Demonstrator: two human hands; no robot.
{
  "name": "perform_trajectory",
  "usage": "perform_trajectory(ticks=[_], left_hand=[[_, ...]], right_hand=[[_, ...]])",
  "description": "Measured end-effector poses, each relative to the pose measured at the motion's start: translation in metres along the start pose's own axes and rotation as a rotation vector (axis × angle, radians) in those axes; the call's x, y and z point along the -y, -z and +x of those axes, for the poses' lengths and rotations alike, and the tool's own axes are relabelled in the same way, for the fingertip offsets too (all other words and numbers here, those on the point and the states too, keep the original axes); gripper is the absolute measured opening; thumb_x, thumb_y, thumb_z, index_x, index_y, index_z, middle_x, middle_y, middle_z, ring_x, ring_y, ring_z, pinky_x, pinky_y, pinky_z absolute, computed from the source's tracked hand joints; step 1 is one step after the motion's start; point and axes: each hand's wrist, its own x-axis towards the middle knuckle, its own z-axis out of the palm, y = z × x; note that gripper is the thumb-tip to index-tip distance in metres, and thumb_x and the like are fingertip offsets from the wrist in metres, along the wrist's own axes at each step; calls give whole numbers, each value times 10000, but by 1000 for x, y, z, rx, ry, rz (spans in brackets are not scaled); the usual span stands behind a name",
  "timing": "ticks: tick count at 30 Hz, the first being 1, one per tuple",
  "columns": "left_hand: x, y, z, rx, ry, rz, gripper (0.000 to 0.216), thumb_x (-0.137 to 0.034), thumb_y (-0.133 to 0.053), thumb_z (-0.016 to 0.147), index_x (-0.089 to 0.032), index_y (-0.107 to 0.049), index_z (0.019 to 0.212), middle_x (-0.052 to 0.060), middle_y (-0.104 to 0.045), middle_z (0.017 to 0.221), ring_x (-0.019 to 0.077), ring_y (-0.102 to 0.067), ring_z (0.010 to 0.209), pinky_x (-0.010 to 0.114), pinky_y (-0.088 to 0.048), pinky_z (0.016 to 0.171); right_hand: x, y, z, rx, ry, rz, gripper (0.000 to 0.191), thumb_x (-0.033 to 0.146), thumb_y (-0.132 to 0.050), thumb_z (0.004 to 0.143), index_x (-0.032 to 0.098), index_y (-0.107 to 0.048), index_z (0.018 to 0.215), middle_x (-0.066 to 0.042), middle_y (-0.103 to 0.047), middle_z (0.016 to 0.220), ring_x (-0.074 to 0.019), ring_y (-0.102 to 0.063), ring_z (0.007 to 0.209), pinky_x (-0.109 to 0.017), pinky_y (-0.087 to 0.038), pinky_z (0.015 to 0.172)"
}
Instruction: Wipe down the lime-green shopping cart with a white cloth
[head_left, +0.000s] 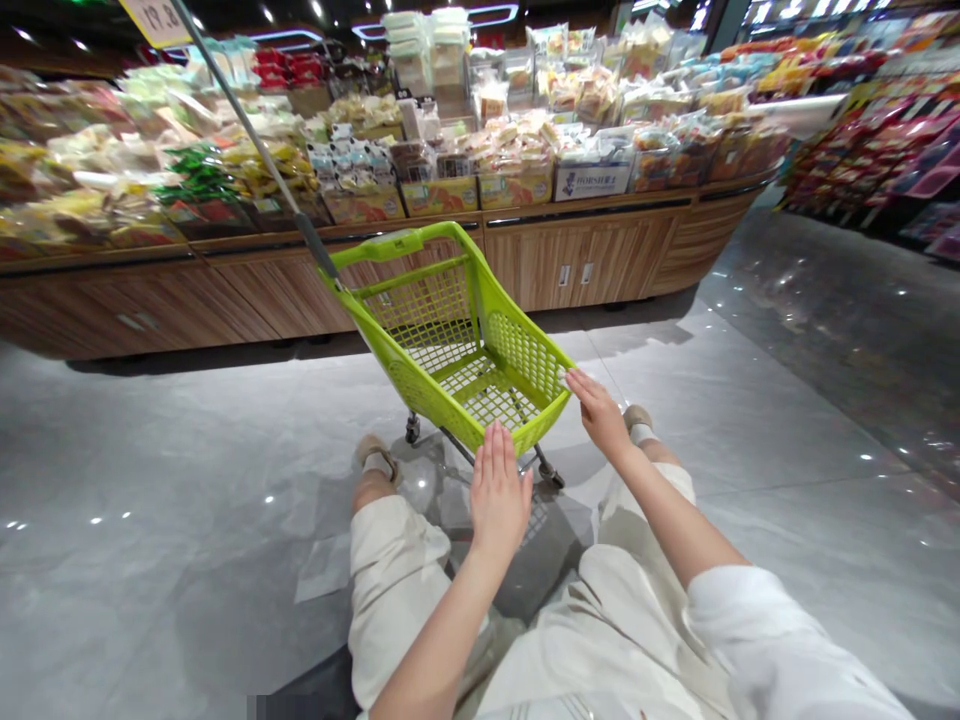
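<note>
A small lime-green shopping cart (517,325) with a mesh basket stands on the floor in front of me, its near end towards my knees. My left hand (501,490) is at the near rim, with fingers stretched out and thumb apart; the fingertips overlap the rim in view, and contact is hard to judge. At the near right corner, my right hand (598,408) holds the cart, with fingertips over the rim. Nothing lies in the visible part of the basket. A grey pole (240,115) rises from the handle's left end and carries a price sign (157,20).
A long wooden display counter (585,255) with several boxes of packaged snacks runs behind the cart. More packaged goods hang on a rack (885,150) at the right. Shiny grey tile floor (187,480) surrounds my legs (405,570), which are spread on either side of the cart's near end.
</note>
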Motion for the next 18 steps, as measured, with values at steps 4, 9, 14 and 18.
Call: perform_trajectory(ticks=[4, 9, 14, 18], left_hand=[[-5, -3, 2, -11, 24, -10, 738, -341, -443, 967, -24, -130, 1555, 200, -223, 1625, 278, -172, 1521, 451, -274, 1218], [-3, -3, 0, 7, 20, 3, 749, -259, -466, 937, -31, -115, 1559, 187, -223, 1629, 267, -156, 1525, 442, -253, 1230], [2, 0, -2, 4, 0, 7, 740, -348, -441, 966, -41, -124, 1560, 183, -222, 1630, 259, -159, 1525, 444, -272, 1223], [-1, -2, 0, -3, 6, 5, 716, -355, -425, 975, -21, -159, 1550, 187, -217, 1630, 267, -159, 1525, 443, -272, 1222]], right_hand=[[39, -13, -10, -6, -51, 0, 780, -53, -334, 795, 224, -365, 1523, -112, -488, 1498, -219, -360, 1451, -517, -372, 1169], [109, -34, -37, 104, 177, 118, 816, -30, -353, 810, 213, -200, 1574, -114, -403, 1555, -202, -296, 1480, -493, -365, 1178], [36, -11, -15, 87, 166, 49, 765, -62, -302, 820, 233, -361, 1523, -107, -472, 1511, -191, -359, 1450, -483, -377, 1167], [-6, 1, 4, 0, -75, -52, 764, -68, -319, 776, 192, -439, 1484, -135, -498, 1485, -227, -384, 1438, -523, -379, 1159]])
